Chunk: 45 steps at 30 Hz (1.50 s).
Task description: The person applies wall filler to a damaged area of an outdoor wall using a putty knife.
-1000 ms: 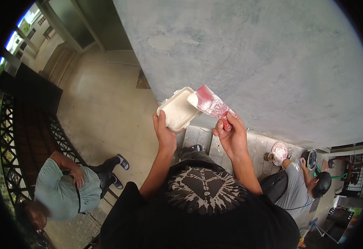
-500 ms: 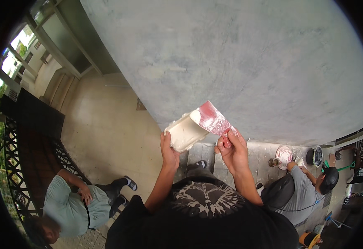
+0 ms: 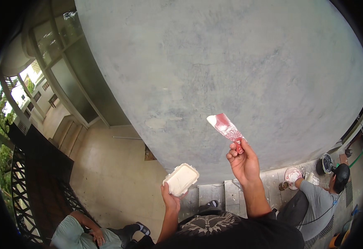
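My right hand (image 3: pixel 246 165) is closed round the handle of a red putty knife (image 3: pixel 228 129), raised in front of the grey wall (image 3: pixel 231 70). White paste sits on the blade's far left corner, and white smears cover the rest of it. Lower and to the left, my left hand (image 3: pixel 171 197) grips the near side of a whitish rectangular tub (image 3: pixel 182 179) that holds smooth white filler. Blade and tub are apart. Paler filled patches show on the wall left of the blade. I cannot tell whether the blade touches the wall.
At the right a person in a grey shirt (image 3: pixel 320 209) sits by a paste-smeared round lid (image 3: pixel 292 176), a small can (image 3: pixel 283 185) and a dark bucket (image 3: pixel 325 163). Another person in a pale green shirt (image 3: pixel 75 232) is at lower left, near a black lattice railing (image 3: pixel 21 186).
My right hand has lifted the putty knife away from the tub, up and to the right. My left hand and the tub sit lower in view, which has tilted up toward the wall.
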Tool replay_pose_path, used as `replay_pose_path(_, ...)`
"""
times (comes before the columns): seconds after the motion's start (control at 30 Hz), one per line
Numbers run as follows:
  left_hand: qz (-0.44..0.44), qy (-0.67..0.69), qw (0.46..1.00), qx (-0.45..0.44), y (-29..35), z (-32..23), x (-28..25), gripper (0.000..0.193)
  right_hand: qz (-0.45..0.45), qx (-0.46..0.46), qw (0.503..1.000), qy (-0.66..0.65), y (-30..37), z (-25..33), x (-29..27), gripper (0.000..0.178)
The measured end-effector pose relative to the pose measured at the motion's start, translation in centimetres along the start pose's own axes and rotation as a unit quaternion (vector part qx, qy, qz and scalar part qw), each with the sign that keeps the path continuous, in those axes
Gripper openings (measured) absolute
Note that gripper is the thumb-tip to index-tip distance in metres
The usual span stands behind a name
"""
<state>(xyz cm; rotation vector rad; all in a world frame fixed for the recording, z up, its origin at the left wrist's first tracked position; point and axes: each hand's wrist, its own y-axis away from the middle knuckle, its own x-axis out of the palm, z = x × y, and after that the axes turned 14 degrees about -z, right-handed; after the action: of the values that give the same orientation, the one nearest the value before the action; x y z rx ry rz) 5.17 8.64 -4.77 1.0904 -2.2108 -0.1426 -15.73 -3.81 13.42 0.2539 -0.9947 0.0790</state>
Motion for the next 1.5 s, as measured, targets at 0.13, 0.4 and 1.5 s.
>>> replay_pose_path(0.13,-0.006,0.008,1.000,0.017,0.9,0.7,-0.7,0.053,0.043,-0.069,0.996,-0.019,-0.7,3.6,1.5,0.025)
replay_pose_path(0.4,-0.046,0.034,0.998,0.015,4.6,2.0,-5.3,0.056,0.051,-0.109,0.993,-0.012,1.9,7.0,2.8,0.025)
replay_pose_path(1.5,-0.123,0.080,0.989,0.021,10.4,3.7,-10.4,0.054,0.032,-0.789,0.477,0.385,-4.6,14.4,19.0,0.025)
